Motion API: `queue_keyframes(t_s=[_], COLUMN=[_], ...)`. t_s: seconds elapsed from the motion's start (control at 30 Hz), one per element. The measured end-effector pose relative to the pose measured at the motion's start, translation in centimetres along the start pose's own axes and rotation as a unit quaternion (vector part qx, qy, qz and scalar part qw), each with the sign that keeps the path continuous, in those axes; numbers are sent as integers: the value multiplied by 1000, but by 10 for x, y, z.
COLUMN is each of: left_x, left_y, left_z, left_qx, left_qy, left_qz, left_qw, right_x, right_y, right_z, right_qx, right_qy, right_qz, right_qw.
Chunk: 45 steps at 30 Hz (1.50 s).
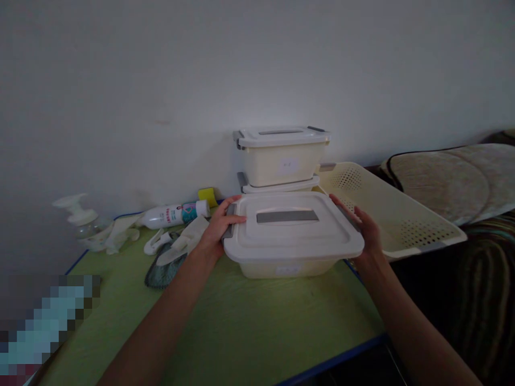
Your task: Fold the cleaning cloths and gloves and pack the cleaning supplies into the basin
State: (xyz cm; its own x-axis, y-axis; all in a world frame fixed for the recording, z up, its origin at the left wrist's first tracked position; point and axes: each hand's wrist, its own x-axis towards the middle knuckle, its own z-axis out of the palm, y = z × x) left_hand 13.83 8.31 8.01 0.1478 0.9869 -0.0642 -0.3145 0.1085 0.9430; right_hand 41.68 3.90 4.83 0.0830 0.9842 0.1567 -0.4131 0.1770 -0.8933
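Left hand and right hand holding front box by opposite ends, fingers gripping around lid. Box standing before stack, contact with table unclear. Slackening either side risking tilt; nudging forward risking toppled stack.

Left hand, right hand hold lidded box.

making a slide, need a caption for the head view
Both hands grip a white-lidded box, with similar boxes stacked behind it.
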Motion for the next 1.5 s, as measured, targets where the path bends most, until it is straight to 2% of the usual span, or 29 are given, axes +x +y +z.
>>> queue_keyframes(t_s=[0.1,0.3,0.6,0.83,1.1,1.5], left_x=[1,0,-1,4,10,10], left_y=[-1,-1,0,-1,0,1], left_z=[0,1,-2,-16,-25,-25], left_qx=[-3,3,53,96,142,135], left_qy=[6,7,-3,-73,-97,-101], left_qz=[2,11,12,25,42,39], left_qw=[1000,1000,999,992,984,985], right_x=[-1,0,0,-2,-3,-1], right_y=[-4,-8,-7,-6,-5,-4], right_z=[6,7,5,6,7,4], right_qx=[10,-6,-22,-23,-18,-24], right_qy=[39,42,23,29,40,22], right_qz=[37,62,40,41,39,33], right_qw=[999,997,999,998,998,999])
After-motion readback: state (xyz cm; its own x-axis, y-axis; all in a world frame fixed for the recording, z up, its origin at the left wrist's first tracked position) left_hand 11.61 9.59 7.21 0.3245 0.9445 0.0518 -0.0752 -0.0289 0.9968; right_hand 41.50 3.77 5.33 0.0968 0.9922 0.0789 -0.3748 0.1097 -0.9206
